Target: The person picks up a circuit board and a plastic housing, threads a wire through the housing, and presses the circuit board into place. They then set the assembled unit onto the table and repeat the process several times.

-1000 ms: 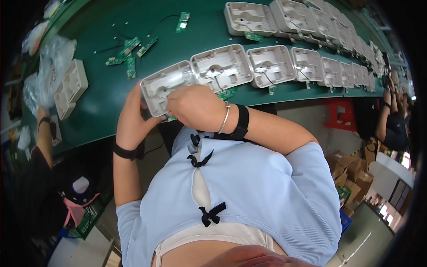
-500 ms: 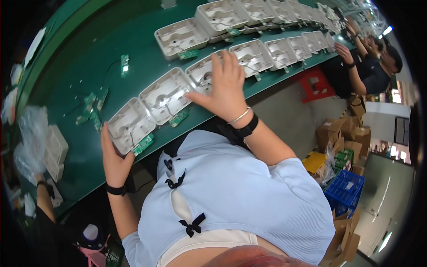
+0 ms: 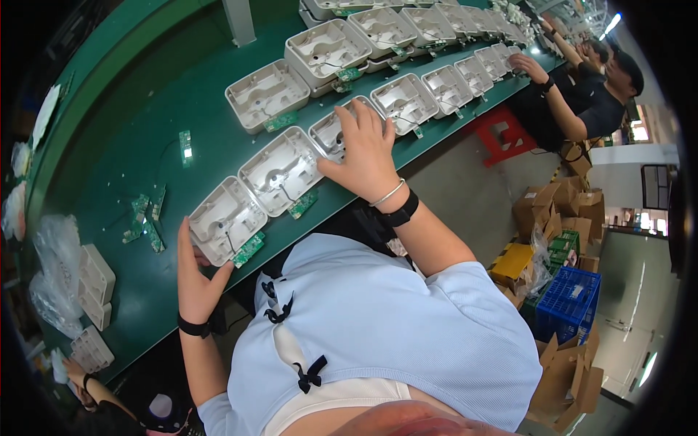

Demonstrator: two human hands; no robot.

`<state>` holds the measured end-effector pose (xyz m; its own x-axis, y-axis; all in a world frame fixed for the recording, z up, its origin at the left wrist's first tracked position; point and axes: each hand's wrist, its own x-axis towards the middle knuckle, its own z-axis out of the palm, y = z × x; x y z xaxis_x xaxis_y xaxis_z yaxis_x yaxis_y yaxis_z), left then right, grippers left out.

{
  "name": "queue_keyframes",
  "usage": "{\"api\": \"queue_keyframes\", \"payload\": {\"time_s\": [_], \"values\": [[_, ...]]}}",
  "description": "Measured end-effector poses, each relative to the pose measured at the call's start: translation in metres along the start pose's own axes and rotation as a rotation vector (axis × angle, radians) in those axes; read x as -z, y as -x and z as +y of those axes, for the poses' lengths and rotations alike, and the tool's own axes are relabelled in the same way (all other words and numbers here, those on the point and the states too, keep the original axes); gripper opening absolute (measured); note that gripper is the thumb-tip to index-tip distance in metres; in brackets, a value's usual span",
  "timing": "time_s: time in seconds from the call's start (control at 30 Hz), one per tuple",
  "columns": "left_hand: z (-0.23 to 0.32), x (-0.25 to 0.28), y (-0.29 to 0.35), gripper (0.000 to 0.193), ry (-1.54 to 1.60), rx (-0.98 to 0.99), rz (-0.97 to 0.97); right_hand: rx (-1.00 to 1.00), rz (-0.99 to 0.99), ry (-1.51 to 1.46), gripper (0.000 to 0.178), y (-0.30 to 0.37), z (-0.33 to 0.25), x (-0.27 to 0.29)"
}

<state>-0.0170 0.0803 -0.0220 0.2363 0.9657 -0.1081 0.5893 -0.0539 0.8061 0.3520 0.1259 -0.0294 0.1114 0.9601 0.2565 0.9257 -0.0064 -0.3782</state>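
Observation:
A row of white plastic housings lies along the green table's near edge. Against the outer end of the nearest housing (image 3: 227,214) rests my left hand (image 3: 200,280), its fingers straight along the side and its thumb apart at the near corner. My right hand (image 3: 363,156) spreads open over the third housing (image 3: 331,134), partly covering it; whether its fingertips press down is hard to see. Between my hands sits the second housing (image 3: 280,171). Small green circuit boards hang on wires from the housings, one board (image 3: 249,249) by my left thumb and another (image 3: 302,205) beside the second housing.
Behind runs a second row of housings (image 3: 265,91), partly stacked. Loose circuit boards (image 3: 145,221) lie at left, near a plastic bag (image 3: 57,269) and more housings (image 3: 94,287). Co-workers' hands (image 3: 529,67) appear at both ends. Cartons (image 3: 542,207) and a blue crate (image 3: 567,301) stand at right.
Both hands and the near row have shifted rightward along the table, away from the loose boards. My view has also moved. The co-worker's hand at lower left has left the plastic bag.

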Motion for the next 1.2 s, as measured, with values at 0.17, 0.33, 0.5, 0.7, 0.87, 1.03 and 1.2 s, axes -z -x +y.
{"api": "queue_keyframes", "payload": {"time_s": [0.17,0.33,0.5,0.7,0.87,1.03,1.2], "values": [[0.006,-0.01,-0.012,0.105,0.02,-0.03,-0.069,-0.045,0.001,0.032,0.09,-0.006,0.019,0.007],[0.008,-0.015,-0.018,0.105,0.053,-0.037,-0.073,-0.068,0.015,0.031,0.09,-0.008,0.027,0.008],[0.011,-0.021,-0.024,0.104,0.106,-0.026,-0.092,-0.111,0.059,0.013,0.089,-0.009,0.034,0.009],[0.025,-0.032,-0.038,0.104,0.132,-0.034,-0.151,-0.139,0.12,0.048,0.086,-0.014,0.053,0.013],[0.042,-0.063,-0.06,0.102,0.235,-0.086,-0.205,-0.192,0.216,0.11,0.076,-0.023,0.09,0.017],[0.06,-0.099,-0.09,0.1,0.312,-0.162,-0.277,-0.277,0.267,0.132,0.062,-0.037,0.136,0.027],[0.082,-0.132,-0.12,0.099,0.442,-0.161,-0.342,-0.332,0.296,0.288,0.055,-0.052,0.171,0.037]]}}
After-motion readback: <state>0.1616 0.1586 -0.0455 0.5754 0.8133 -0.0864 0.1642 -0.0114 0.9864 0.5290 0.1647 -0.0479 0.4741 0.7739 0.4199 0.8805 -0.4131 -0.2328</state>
